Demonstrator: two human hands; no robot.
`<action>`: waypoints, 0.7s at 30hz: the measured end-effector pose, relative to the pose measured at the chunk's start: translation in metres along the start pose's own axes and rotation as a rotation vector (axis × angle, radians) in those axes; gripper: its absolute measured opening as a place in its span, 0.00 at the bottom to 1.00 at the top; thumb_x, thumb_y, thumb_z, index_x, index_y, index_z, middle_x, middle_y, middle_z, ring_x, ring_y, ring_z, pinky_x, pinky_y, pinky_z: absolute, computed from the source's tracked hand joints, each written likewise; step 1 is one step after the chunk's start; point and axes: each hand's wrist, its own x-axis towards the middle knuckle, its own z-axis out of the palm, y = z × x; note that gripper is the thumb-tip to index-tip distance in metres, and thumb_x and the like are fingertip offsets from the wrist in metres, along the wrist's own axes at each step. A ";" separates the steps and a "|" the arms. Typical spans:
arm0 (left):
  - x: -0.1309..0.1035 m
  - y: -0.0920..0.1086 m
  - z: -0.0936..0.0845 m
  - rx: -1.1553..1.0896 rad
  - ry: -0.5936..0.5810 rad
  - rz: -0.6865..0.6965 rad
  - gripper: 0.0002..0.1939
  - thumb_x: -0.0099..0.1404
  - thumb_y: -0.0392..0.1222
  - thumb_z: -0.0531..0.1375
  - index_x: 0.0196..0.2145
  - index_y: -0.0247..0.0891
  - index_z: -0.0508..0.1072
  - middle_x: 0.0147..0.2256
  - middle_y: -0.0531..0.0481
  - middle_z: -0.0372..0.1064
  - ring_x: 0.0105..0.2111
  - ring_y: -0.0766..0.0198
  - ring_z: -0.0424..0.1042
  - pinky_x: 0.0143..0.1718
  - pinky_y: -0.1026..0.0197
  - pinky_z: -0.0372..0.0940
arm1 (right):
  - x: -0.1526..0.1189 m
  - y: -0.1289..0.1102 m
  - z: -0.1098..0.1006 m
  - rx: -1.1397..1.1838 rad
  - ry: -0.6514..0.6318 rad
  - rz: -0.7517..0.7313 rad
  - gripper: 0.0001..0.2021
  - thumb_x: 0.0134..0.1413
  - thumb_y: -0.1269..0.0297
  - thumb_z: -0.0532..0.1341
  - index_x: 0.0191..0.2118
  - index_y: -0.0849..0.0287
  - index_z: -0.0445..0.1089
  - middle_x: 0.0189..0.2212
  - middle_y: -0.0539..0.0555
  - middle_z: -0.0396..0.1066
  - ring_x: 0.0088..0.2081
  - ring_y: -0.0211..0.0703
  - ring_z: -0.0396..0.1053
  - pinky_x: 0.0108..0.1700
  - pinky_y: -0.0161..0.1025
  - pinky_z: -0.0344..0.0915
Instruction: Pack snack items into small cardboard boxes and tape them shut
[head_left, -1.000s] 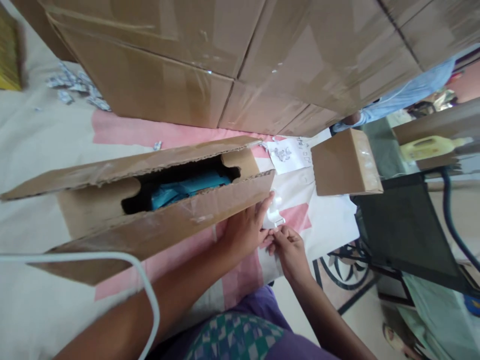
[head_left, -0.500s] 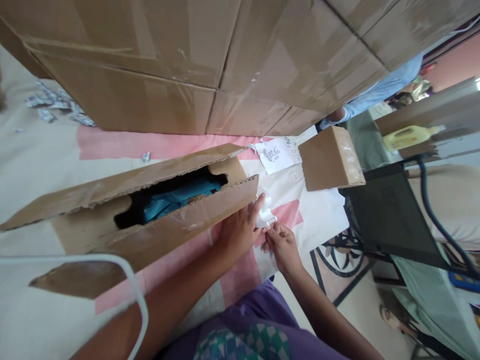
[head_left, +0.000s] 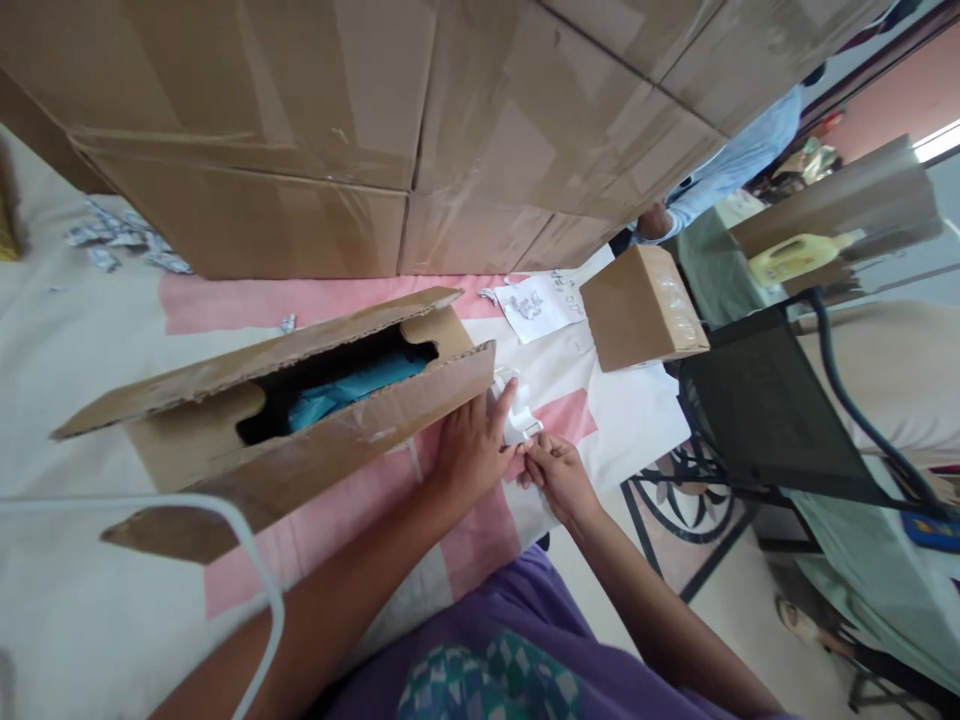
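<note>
A small white tape dispenser (head_left: 517,415) rests on the cloth beyond the near right end of an open cardboard box (head_left: 420,415). My left hand (head_left: 471,450) is closed around its near side, with the index finger stretched along it. My right hand (head_left: 556,475) is pinched at the dispenser's front edge. What lies between those fingertips is too small to make out. Inside the box, whose long flaps stand up, a blue plastic-wrapped item (head_left: 352,393) shows partly; the rest of it is hidden in shadow.
Stacked taped cartons (head_left: 300,215) form a wall at the back. A smaller closed box (head_left: 626,305) stands right of a printed sheet (head_left: 540,305). Crumpled paper bits (head_left: 124,235) lie far left. A white cable (head_left: 259,560) curves across the front left. A dark chair (head_left: 772,400) is at right.
The view has shifted slightly, so the boxes and chair appear a little further left. Both hands stay at the tape dispenser, with only slight finger movement.
</note>
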 end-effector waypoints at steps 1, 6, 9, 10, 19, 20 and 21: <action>0.000 0.000 0.001 -0.005 0.010 0.006 0.50 0.58 0.43 0.72 0.71 0.37 0.52 0.69 0.26 0.48 0.69 0.34 0.55 0.64 0.41 0.61 | 0.000 0.001 0.000 -0.006 -0.001 -0.003 0.28 0.47 0.53 0.75 0.18 0.55 0.54 0.11 0.42 0.59 0.13 0.31 0.56 0.20 0.33 0.64; 0.000 -0.001 0.004 -0.034 0.036 0.000 0.50 0.59 0.44 0.71 0.72 0.36 0.51 0.69 0.26 0.48 0.69 0.35 0.55 0.64 0.40 0.61 | -0.004 0.004 -0.002 -0.016 0.005 -0.020 0.28 0.49 0.52 0.75 0.19 0.55 0.54 0.13 0.43 0.61 0.14 0.31 0.57 0.21 0.34 0.66; 0.000 -0.001 0.003 -0.041 0.029 -0.009 0.50 0.60 0.45 0.70 0.72 0.36 0.50 0.69 0.27 0.48 0.68 0.35 0.56 0.63 0.40 0.62 | -0.008 0.007 -0.002 0.008 0.035 -0.050 0.28 0.47 0.53 0.75 0.18 0.55 0.54 0.16 0.44 0.64 0.18 0.33 0.61 0.25 0.35 0.70; 0.000 -0.001 0.003 -0.040 0.025 -0.011 0.50 0.60 0.45 0.70 0.72 0.36 0.50 0.69 0.27 0.48 0.68 0.35 0.56 0.63 0.41 0.62 | -0.010 0.008 -0.002 0.022 0.053 -0.076 0.29 0.47 0.53 0.76 0.18 0.55 0.54 0.17 0.45 0.65 0.19 0.34 0.63 0.25 0.35 0.71; 0.000 0.001 0.000 -0.036 0.055 0.013 0.47 0.63 0.49 0.68 0.72 0.34 0.51 0.69 0.25 0.49 0.69 0.36 0.55 0.63 0.41 0.62 | -0.019 0.013 0.001 0.072 0.110 -0.204 0.27 0.49 0.56 0.75 0.18 0.57 0.56 0.24 0.48 0.71 0.21 0.34 0.64 0.28 0.37 0.70; 0.000 0.001 0.000 -0.037 0.056 0.013 0.47 0.63 0.49 0.68 0.71 0.34 0.51 0.69 0.25 0.49 0.69 0.36 0.55 0.64 0.41 0.61 | -0.021 0.012 0.002 0.083 0.115 -0.213 0.27 0.50 0.56 0.75 0.19 0.57 0.56 0.23 0.47 0.70 0.21 0.33 0.63 0.28 0.37 0.69; 0.000 0.001 0.000 -0.038 0.051 0.013 0.47 0.63 0.49 0.68 0.71 0.34 0.51 0.69 0.25 0.49 0.69 0.36 0.55 0.64 0.41 0.61 | -0.023 0.010 0.003 0.093 0.120 -0.225 0.27 0.50 0.57 0.75 0.19 0.57 0.55 0.22 0.47 0.68 0.21 0.32 0.63 0.29 0.36 0.68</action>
